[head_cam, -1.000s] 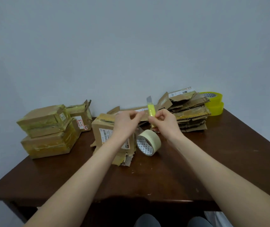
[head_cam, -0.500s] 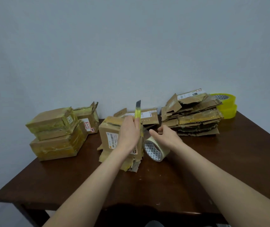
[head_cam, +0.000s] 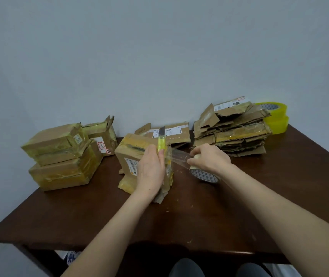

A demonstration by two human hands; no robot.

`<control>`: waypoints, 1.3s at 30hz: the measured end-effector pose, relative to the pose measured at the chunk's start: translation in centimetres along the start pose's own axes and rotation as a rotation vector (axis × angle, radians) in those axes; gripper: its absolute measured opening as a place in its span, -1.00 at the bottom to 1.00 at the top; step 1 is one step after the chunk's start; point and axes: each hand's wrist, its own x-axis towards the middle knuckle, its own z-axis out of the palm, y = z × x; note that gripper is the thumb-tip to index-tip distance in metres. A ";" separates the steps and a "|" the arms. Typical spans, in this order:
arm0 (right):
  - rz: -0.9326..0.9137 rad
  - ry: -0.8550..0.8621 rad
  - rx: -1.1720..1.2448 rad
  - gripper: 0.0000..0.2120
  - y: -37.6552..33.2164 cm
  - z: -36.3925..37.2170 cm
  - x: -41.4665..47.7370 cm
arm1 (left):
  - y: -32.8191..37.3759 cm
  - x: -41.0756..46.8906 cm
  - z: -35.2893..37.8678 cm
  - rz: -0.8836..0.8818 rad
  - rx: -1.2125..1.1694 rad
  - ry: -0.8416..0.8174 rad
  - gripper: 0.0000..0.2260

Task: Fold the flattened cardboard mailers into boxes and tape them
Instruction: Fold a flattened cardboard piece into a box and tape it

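Note:
A folded cardboard box (head_cam: 133, 154) with yellowed tape and shipping labels stands in the middle of the dark wooden table (head_cam: 179, 222). My left hand (head_cam: 150, 170) holds a yellow utility knife (head_cam: 161, 142), blade up, against the box's right side. My right hand (head_cam: 209, 158) grips a roll of clear tape (head_cam: 204, 174) just right of the box. A clear strip of tape (head_cam: 179, 155) stretches from the roll to the box beside the knife. A pile of flattened mailers (head_cam: 233, 130) lies at the back right.
Two taped boxes (head_cam: 59, 156) are stacked at the left, with another open-flapped box (head_cam: 101, 134) behind them. A flat mailer (head_cam: 171, 132) lies behind the middle box. Two yellow tape rolls (head_cam: 275, 116) sit stacked at the far right corner by the wall.
The knife passed from my right hand to my left, which brought it down to the box. My right hand took hold of the tape roll and pulled it rightward, drawing out a strip.

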 end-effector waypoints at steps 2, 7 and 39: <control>-0.004 0.010 0.071 -0.76 0.2 0.1 0.0 | -0.1 0.3 -0.1 0.014 0.008 -0.010 -0.79; 0.012 0.093 0.148 -0.85 0.0 0.2 -0.1 | 0.0 1.1 -1.6 0.096 -0.132 -0.012 -0.84; 0.019 0.223 -0.075 -0.81 -0.8 0.2 -1.5 | 2.6 0.4 0.4 0.352 0.594 -0.294 -0.81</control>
